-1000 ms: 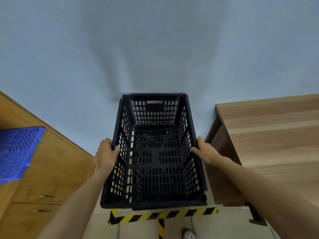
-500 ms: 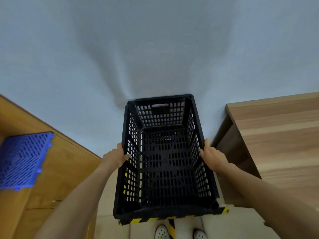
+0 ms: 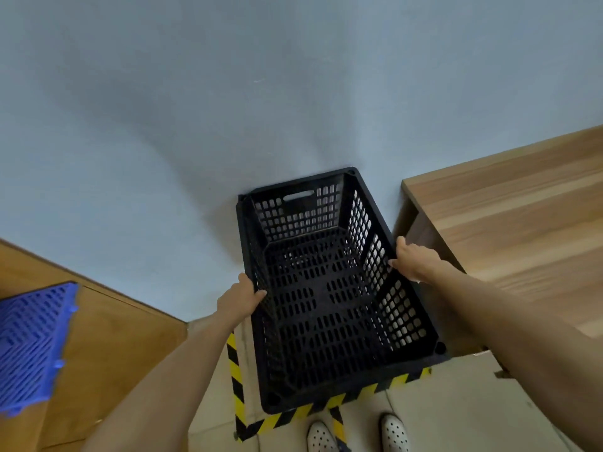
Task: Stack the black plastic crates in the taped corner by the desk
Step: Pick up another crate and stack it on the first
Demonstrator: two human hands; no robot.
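Observation:
A black perforated plastic crate (image 3: pixel 326 298) sits low inside the corner marked with yellow-and-black tape (image 3: pixel 236 380), its far end against the blue-grey wall. My left hand (image 3: pixel 239 300) grips the crate's left rim, fingers curled over the edge. On the right rim my right hand (image 3: pixel 412 261) holds on the same way. The crate is empty and slightly turned, its near right corner close to the tape. Whether another crate lies under it cannot be told.
A wooden desk (image 3: pixel 509 230) stands immediately right of the crate. A wooden cabinet (image 3: pixel 107 337) is on the left, with a blue perforated crate (image 3: pixel 29 340) resting on it. My two white shoes (image 3: pixel 359 435) stand just behind the front tape line.
The crate has gone down and away from me into the taped corner, both hands staying on its rims. My view has tilted down, so the tape and shoes show more.

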